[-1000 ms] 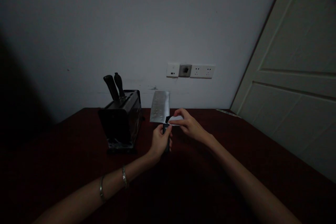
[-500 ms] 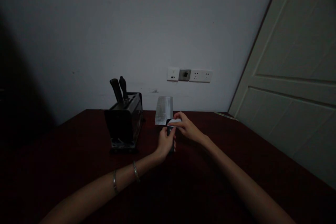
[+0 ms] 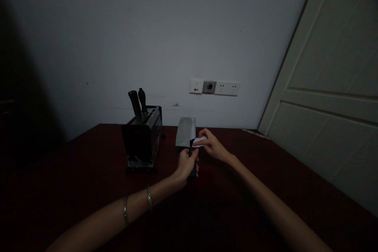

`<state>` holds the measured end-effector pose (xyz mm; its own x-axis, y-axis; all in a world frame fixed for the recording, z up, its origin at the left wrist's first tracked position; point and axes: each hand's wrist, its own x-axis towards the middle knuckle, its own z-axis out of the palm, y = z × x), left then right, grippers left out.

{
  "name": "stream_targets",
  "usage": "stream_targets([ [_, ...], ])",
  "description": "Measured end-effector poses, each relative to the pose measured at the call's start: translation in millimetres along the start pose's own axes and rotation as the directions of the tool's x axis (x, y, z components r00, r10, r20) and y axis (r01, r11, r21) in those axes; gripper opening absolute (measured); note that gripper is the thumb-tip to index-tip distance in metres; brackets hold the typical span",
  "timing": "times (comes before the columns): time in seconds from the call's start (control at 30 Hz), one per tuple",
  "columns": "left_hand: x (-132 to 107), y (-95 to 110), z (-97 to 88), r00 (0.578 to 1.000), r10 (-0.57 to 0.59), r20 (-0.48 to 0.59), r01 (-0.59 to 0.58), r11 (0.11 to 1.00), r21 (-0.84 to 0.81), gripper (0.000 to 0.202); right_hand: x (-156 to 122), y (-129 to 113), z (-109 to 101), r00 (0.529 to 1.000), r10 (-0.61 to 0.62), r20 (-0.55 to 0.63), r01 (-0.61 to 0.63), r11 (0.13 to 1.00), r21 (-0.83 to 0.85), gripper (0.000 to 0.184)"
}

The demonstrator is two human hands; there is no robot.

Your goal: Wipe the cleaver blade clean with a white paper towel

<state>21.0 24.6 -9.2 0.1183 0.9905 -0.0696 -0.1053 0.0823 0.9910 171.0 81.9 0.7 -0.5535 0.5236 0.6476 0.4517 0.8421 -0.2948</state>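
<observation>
A cleaver [image 3: 186,130] with a broad grey blade and a dark handle is held over the table, blade pointing away from me. My left hand [image 3: 187,163] is wrapped round its handle, thumb on top. In my right hand [image 3: 213,145] is a folded white cloth or tissue [image 3: 201,141], pinched between the fingers and pressed at the spot where handle and blade meet. Which of cloth or paper it is, I cannot tell.
Left of the cleaver stands a black knife block [image 3: 141,134] with two dark knife handles [image 3: 138,102] sticking up. Behind the dark red table [image 3: 230,204] is a wall with sockets [image 3: 226,88]. A pale panelled door [image 3: 333,126] rises at the right.
The cleaver's blade has tipped lower and looks shorter from here. Its handle and both hands have shifted slightly down in view, with the white piece a little to the right.
</observation>
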Motion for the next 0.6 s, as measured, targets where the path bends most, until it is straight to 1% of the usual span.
stream_targets([
  [0.13,-7,10,2.2,0.999,-0.028,0.017,0.028,1.000,0.011,0.021,3,-6,-4,1.000,-0.009,-0.008,0.009,1.000,0.006,0.053],
  [0.3,-10,11,3.7,0.995,-0.087,0.038,0.086,0.995,0.048,0.023,7,-19,-2,0.996,-0.019,0.081,0.027,0.995,-0.101,0.047],
  [0.4,-9,12,1.2,0.993,-0.107,0.049,0.105,0.994,0.044,0.021,6,-18,-7,0.996,-0.025,0.087,0.035,0.993,-0.116,0.048],
  [0.5,-7,12,-1.7,0.998,-0.059,0.023,0.058,0.997,0.043,0.020,5,-15,-13,0.997,-0.022,0.072,0.030,0.994,-0.109,0.053],
  [0.6,-6,12,-2.5,1.000,0.002,0.012,-0.003,0.999,0.052,0.020,4,-17,-12,0.997,-0.028,0.066,0.035,0.994,-0.107,0.053],
])
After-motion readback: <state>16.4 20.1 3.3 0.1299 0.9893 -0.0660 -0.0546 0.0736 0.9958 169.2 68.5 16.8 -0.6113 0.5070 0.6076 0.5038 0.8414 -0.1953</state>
